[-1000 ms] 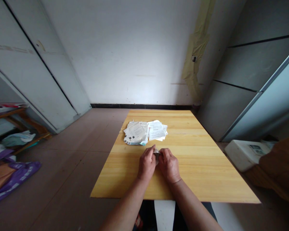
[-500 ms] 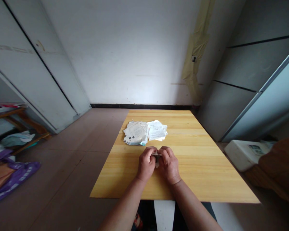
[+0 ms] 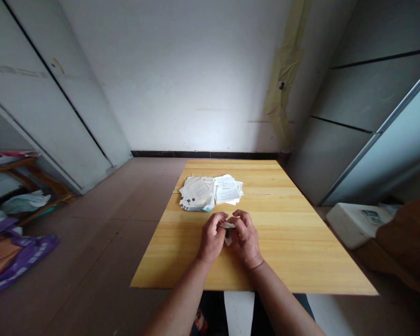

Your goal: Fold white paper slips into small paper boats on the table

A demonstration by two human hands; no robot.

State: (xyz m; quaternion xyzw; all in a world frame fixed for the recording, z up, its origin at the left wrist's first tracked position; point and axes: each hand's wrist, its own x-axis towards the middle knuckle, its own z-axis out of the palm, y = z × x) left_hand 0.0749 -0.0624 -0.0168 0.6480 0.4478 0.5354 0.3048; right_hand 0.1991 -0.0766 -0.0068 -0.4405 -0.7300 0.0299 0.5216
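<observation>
1. Fingers of my right hand [image 3: 245, 237] have lifted slightly; both piles unmoved.
2. Small creased paper [image 3: 227, 225] sits between my hands, over the table's [image 3: 283, 238] near half. Left hand [image 3: 212, 237] pinches its left edge; right fingers curl beside it, grip unclear.
3. Progress, judged: left pile [image 3: 197, 191] and right pile [image 3: 227, 190] lie farther off; handled piece looks unfinished, remaining work unclear.

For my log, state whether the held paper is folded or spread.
Not spread flat: the paper bends between left hand and right hand; whether folded, I cannot tell.
</observation>
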